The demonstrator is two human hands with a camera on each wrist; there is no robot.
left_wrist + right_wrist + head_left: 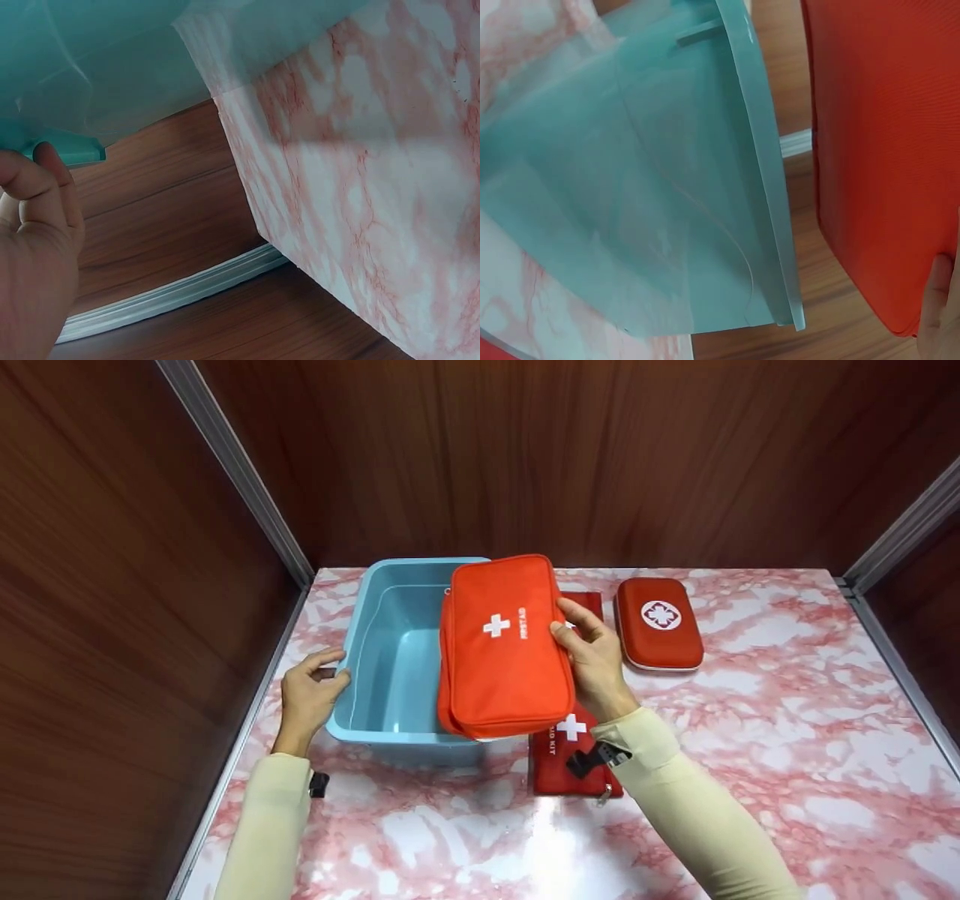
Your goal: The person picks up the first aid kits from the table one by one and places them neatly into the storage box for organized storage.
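Here, the right grip (596, 656) held a red pouch (510, 675), the left grip (309, 694) seemingly a bin (405, 737) near the table's far-left corner (325, 589).

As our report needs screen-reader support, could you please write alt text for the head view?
A person's right hand holds a red first aid bag partly over a blue bin, while the left hand holds the bin on its left side. On the marbled table lie a partly hidden flat red pouch and, farther right, a red case.
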